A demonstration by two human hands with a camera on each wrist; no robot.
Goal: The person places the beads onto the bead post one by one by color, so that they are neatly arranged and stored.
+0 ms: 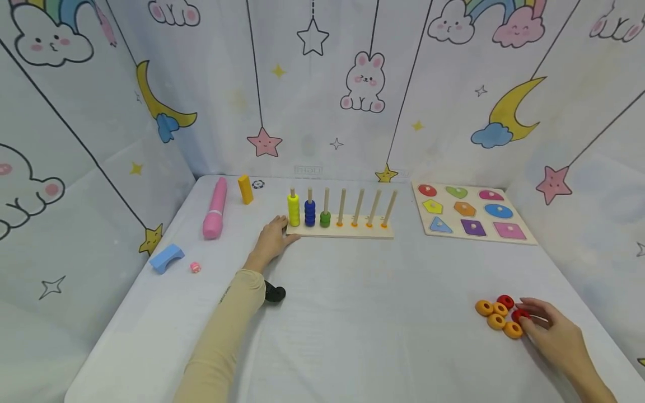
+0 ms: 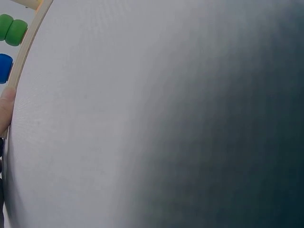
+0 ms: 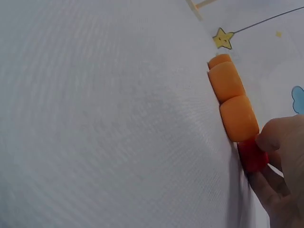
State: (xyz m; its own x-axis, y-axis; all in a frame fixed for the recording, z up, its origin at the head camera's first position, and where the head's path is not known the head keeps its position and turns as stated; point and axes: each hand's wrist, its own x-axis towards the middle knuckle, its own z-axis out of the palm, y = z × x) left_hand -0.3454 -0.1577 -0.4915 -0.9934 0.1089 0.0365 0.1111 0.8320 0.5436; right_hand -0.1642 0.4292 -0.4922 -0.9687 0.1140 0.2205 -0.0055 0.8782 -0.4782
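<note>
A wooden peg board [image 1: 340, 233] stands toward the back, with yellow rings [image 1: 294, 210], blue rings [image 1: 309, 214] and green rings [image 1: 325, 219] stacked on its left pegs. My left hand [image 1: 272, 240] grips the board's left end, thumb along the front edge; only the thumb [image 2: 6, 107] shows clearly in the left wrist view. At the right, my right hand [image 1: 556, 336] pinches a red ring [image 3: 251, 154] between thumb and fingers. Orange rings [image 1: 496, 321] and another red ring [image 1: 505, 302] lie beside it on the table, close against one another.
A shape puzzle board [image 1: 434, 226] lies at the back right. On the left are a pink cylinder [image 1: 215, 210], a yellow block [image 1: 245, 190], a blue arch block [image 1: 167, 258] and a small pink bead [image 1: 195, 267]. A black object [image 1: 274, 292] shows beside the left sleeve.
</note>
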